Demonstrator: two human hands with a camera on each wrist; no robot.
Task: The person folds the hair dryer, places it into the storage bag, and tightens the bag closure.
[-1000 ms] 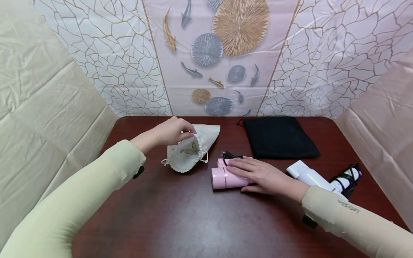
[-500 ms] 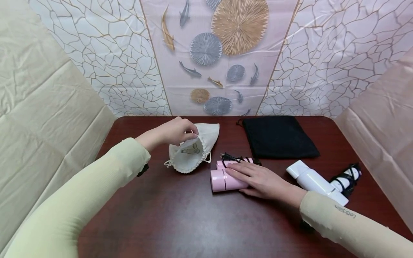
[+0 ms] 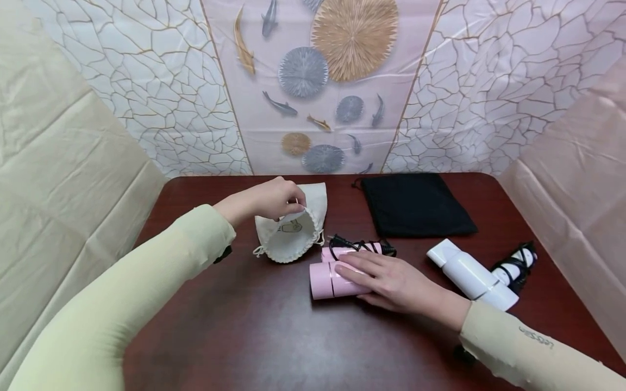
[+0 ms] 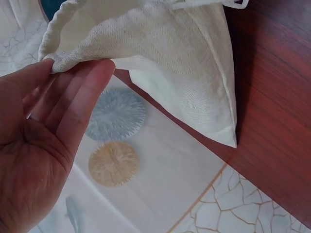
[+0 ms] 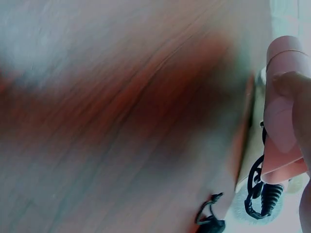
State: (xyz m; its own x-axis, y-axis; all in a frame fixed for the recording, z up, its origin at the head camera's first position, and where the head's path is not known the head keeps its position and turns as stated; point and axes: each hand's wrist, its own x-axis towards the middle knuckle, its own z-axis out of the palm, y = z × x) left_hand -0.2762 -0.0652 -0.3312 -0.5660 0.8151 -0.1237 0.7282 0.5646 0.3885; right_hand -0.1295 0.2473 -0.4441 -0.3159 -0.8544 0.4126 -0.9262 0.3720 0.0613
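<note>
My left hand [image 3: 277, 200] pinches the upper rim of a white cloth drawstring pouch [image 3: 317, 200], thumb against fingers. Its mouth gapes toward me, showing a small printed drawing inside. In the left wrist view the pouch [image 4: 189, 77] hangs from the thumb and fingertips. My right hand [image 3: 398, 279] grips a pink hair dryer [image 3: 321, 281], its cord wrapped round the handle. Fingers lie over the barrel and hide part of it. The right wrist view has the thumb on the dryer [image 5: 281, 116], with the black cord [image 5: 257, 189] at the handle end.
A flat black drawstring bag [image 3: 415, 205] lies at the back right of the dark red table [image 3: 235, 336]. Nearer the right edge lies a white hair dryer [image 3: 469, 271], black cord wound round its handle. Patterned cloth walls [image 3: 166, 81] stand behind the table.
The pink hair dryer has come slightly nearer to me with the right hand. My left hand has shifted a little right along with the pouch's rim, and the mouth gapes wider. The view has shifted slightly.
</note>
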